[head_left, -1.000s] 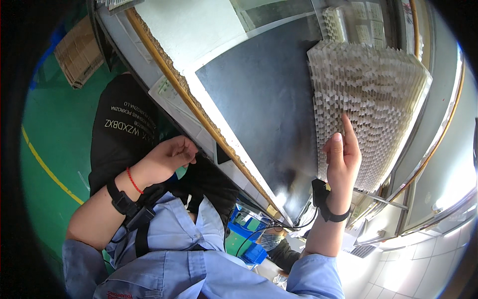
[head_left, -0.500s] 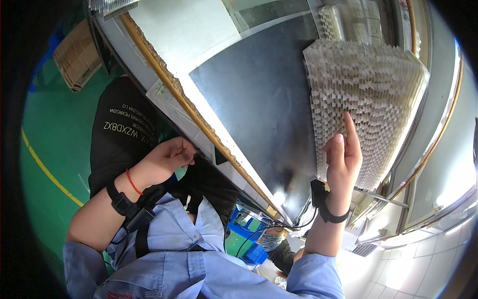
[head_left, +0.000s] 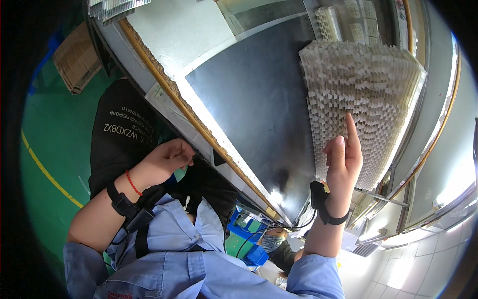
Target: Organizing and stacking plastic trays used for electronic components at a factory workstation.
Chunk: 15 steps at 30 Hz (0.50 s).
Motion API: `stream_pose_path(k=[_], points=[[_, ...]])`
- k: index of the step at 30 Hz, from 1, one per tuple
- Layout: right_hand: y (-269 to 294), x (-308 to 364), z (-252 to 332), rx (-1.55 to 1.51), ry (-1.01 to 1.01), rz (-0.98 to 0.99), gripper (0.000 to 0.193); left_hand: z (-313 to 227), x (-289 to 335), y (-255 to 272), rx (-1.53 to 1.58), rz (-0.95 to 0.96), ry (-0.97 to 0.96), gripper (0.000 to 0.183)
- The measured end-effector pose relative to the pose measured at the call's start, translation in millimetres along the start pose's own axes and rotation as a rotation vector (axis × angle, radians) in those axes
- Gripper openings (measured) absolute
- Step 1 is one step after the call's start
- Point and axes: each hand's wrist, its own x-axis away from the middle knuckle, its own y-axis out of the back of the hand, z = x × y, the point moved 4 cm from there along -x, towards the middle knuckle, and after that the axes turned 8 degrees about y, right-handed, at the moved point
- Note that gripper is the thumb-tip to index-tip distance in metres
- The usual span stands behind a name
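My right hand [head_left: 344, 158] is raised in front of a large stack of thin whitish sheets with zigzag edges [head_left: 361, 94]. Its index finger points up across the lower part of the stack; the thumb stands up and the other fingers bend inward. Whether the fingertip touches the stack, I cannot tell. Nothing shows in this hand. My left hand [head_left: 172, 157] hovers by the near table edge, over my dark-clad lap, its fingers loosely bent with a gap to the thumb and no object visible between them.
The dark table mat [head_left: 249, 99] lies left of the stack, bordered by a worn wooden edge [head_left: 199, 127]. Clear-looking ribbed pieces [head_left: 112, 9] sit at the far left corner. A cardboard piece [head_left: 77, 57] is on the green floor. Blue bins [head_left: 256, 254] and another person [head_left: 283, 256] appear below.
The table and stack have shifted slightly left in the view. Both hands keep nearly the same place and pose.
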Motion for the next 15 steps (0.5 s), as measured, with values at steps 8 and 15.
stream_pose_path(k=[8,15], points=[[1.7,-1.4,-3.3,-0.005,-0.024,0.006,0.053,0.2,-0.7,-0.8,0.008,-0.02,0.017,0.013],[0.9,-1.8,-0.1,-0.025,-0.014,-0.014,0.054,2.8,-2.0,0.9,-0.009,0.003,0.014,0.013]])
